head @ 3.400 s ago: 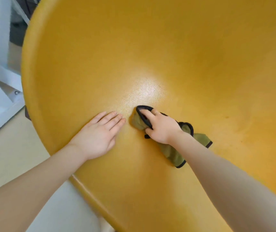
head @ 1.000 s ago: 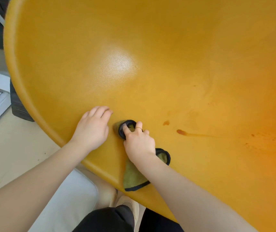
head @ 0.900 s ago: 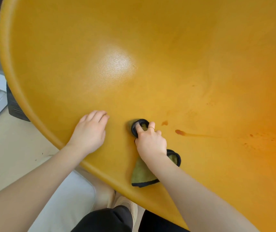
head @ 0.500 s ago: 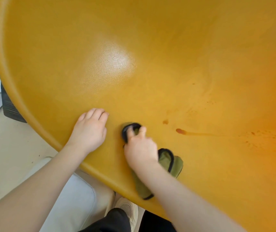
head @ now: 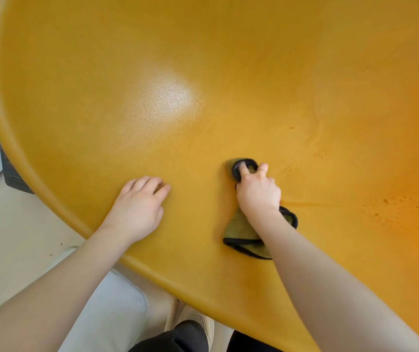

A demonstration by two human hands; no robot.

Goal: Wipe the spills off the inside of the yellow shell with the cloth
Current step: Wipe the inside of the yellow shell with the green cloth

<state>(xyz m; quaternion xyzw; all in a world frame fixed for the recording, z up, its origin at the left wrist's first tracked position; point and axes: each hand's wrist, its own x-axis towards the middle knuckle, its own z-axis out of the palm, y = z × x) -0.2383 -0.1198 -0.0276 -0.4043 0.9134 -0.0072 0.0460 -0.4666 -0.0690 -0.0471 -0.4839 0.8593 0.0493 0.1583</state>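
**Inspector:** Gripping the olive cloth [head: 241,226] bunched under its palm is the right hand [head: 258,193], fingers curled round the black-edged fold and pressing it onto the inner face of the yellow shell [head: 228,72]. Left hand [head: 137,207] lies flat, fingers straight, beside the cloth and nearer the shell's rim.

**Clerk:** Any change from half a second ago?

**Inspector:** Yes. Cloth and right hand have shifted away from the left hand, across the shell. The small brown spot and the head of the brown streak [head: 312,204], both exposed earlier, are now covered; only the streak's tail shows, running out from the wrist.

**Clerk:** Meaning for the job?

**Inspector:** Wiping has reached the main spill (whether it lifts cannot yet be judged). Brown specks [head: 391,207] further along, beyond the streak from the cloth, remain untouched, so work is partway at best.
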